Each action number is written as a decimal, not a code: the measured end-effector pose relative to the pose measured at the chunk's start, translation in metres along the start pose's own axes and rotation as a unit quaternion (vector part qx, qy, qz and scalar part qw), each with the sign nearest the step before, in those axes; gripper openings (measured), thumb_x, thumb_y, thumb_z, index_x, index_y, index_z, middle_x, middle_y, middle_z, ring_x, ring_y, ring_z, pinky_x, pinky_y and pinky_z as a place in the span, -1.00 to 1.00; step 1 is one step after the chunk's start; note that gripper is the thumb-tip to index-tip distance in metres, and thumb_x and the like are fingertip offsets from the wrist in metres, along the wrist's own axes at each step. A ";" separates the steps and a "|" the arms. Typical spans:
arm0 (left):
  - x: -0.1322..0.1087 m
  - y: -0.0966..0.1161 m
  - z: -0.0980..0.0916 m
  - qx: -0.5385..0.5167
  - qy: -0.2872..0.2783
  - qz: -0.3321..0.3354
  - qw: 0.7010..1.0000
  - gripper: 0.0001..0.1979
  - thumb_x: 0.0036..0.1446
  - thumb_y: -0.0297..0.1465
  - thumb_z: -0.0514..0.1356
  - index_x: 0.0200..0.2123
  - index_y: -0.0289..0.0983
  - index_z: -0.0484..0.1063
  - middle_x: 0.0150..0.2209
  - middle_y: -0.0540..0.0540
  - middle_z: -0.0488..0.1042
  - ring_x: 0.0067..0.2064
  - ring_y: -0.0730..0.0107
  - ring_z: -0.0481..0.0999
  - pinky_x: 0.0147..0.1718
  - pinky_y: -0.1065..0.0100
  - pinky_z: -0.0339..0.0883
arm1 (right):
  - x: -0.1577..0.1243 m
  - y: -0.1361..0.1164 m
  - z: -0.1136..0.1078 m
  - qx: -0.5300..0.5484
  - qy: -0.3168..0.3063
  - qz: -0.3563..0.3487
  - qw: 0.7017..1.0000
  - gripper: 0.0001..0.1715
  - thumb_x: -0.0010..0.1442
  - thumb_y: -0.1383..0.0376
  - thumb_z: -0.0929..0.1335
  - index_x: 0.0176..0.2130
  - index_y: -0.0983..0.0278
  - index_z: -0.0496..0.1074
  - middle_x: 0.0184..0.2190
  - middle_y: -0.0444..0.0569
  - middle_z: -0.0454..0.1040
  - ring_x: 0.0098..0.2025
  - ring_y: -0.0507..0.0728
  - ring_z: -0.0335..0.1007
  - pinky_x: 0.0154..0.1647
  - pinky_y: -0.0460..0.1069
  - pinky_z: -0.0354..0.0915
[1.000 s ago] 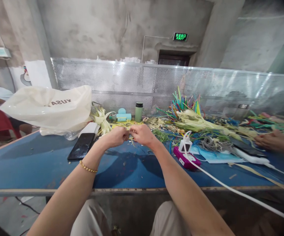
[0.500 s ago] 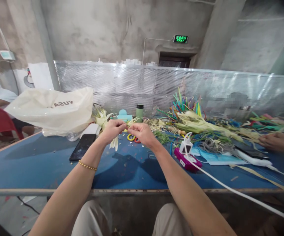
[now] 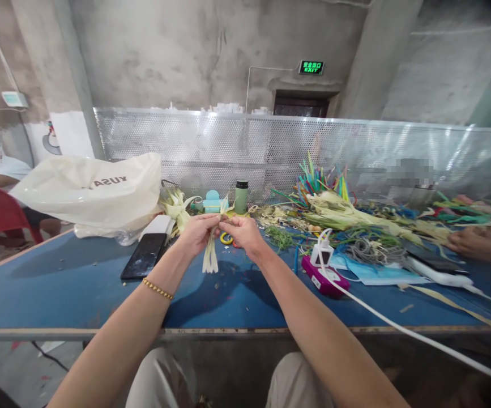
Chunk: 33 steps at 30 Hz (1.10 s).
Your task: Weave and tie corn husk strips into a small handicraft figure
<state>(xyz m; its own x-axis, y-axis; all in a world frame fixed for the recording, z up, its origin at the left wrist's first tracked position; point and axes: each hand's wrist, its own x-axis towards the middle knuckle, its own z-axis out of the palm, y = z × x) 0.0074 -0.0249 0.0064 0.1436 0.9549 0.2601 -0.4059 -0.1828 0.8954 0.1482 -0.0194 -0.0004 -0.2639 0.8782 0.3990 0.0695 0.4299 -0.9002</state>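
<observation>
Over the blue table [image 3: 79,300], my two hands meet around a small bundle of pale corn husk [image 3: 210,258]. Its frayed strips hang below the fingers, and a short tuft sticks up above them. My left hand [image 3: 198,233] is closed on the bundle from the left. Fingertips of my right hand [image 3: 245,233] pinch it at the middle from the other side; whether a tie is there is too small to tell. Just behind the fingers lies a yellow ring-shaped handle [image 3: 226,238], partly covered by my right hand.
Left stand a white plastic bag [image 3: 88,187] and a black phone [image 3: 144,256]. A green bottle [image 3: 241,197] is behind my hands. Right are husks [image 3: 347,212], grey cord [image 3: 370,249], a purple power socket [image 3: 324,276] with a white cable, and another person's hand [image 3: 478,241].
The husk bundle now hangs upright between my hands, lower and more to the right than before. My left hand has shifted slightly right, with the fingers of both hands closer together.
</observation>
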 end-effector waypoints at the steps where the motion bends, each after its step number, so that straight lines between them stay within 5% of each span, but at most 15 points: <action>1: 0.000 0.000 0.001 0.003 0.001 0.000 1.000 -0.85 -0.15 -0.47 0.33 -0.44 -0.44 0.53 -0.54 -0.06 0.44 -0.59 0.60 0.27 -0.60 0.47 0.10 | 0.000 0.000 0.000 0.015 0.006 0.008 1.000 -0.64 -0.02 0.07 0.45 -0.48 0.34 0.45 -0.66 -0.16 0.34 -0.68 -0.10 0.01 -0.68 -0.13 -0.07; 8: 0.002 -0.006 -0.002 0.143 0.043 0.084 0.985 -0.86 -0.06 -0.39 0.27 -0.53 -0.38 0.46 -0.65 0.03 0.30 -0.63 0.58 0.18 -0.61 0.44 0.01 | 0.001 -0.001 -0.009 0.032 0.001 0.043 0.999 -0.65 -0.04 0.09 0.47 -0.43 0.32 0.42 -0.80 -0.34 0.05 -0.76 -0.12 -0.18 -0.75 -0.14 -0.20; 12: 0.006 -0.011 -0.005 0.358 0.099 0.197 0.907 -0.90 0.02 -0.46 0.17 -0.47 -0.33 0.48 -0.57 0.00 0.40 -0.50 0.46 0.32 -0.49 0.42 0.15 | 0.000 -0.003 -0.010 0.090 -0.045 0.044 0.994 -0.67 -0.03 0.11 0.46 -0.45 0.33 0.42 -0.80 -0.36 -0.01 -0.75 -0.14 -0.23 -0.74 -0.14 -0.25; 16: 0.005 -0.012 -0.002 0.442 0.091 0.261 0.853 -0.84 0.05 -0.49 0.14 -0.26 -0.29 0.45 -0.53 0.02 0.39 -0.46 0.44 0.34 -0.41 0.42 0.18 | 0.002 -0.004 -0.013 0.204 -0.071 0.065 0.974 -0.72 -0.03 0.18 0.45 -0.47 0.31 0.36 -0.80 -0.40 -0.09 -0.75 -0.14 -0.30 -0.73 -0.14 -0.31; 23: -0.004 -0.010 0.004 0.419 0.009 0.274 0.866 -0.86 0.14 -0.36 0.14 -0.24 -0.27 0.42 -0.47 0.03 0.37 -0.51 0.51 0.21 -0.50 0.45 0.05 | 0.003 -0.008 -0.017 0.275 -0.070 0.075 0.956 -0.75 0.03 0.25 0.42 -0.49 0.28 0.27 -0.80 -0.41 -0.14 -0.75 -0.12 -0.34 -0.73 -0.12 -0.31; 28: -0.001 -0.012 0.004 0.417 0.040 0.257 0.871 -0.82 0.12 -0.31 0.16 -0.34 -0.30 0.48 -0.49 0.00 0.41 -0.50 0.49 0.22 -0.50 0.44 0.06 | 0.002 -0.008 -0.016 0.254 -0.071 0.053 0.963 -0.74 -0.01 0.22 0.44 -0.49 0.29 0.30 -0.79 -0.40 -0.13 -0.73 -0.12 -0.33 -0.72 -0.12 -0.31; 33: 0.003 -0.009 -0.001 0.448 0.094 0.229 0.859 -0.85 0.09 -0.38 0.14 -0.45 -0.30 0.45 -0.52 -0.01 0.43 -0.46 0.43 0.33 -0.43 0.41 0.13 | 0.003 -0.003 -0.016 0.100 -0.014 0.028 0.995 -0.68 0.06 0.08 0.38 -0.44 0.31 0.40 -0.77 -0.35 -0.06 -0.73 -0.10 -0.27 -0.70 -0.11 -0.28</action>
<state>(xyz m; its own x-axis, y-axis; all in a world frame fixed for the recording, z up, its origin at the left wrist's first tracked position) 0.0107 -0.0204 -0.0009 -0.0292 0.7402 0.6717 0.4884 -0.5758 0.6557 0.1628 -0.0147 0.0068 -0.2922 0.8920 0.3449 -0.1066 0.3280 -0.9386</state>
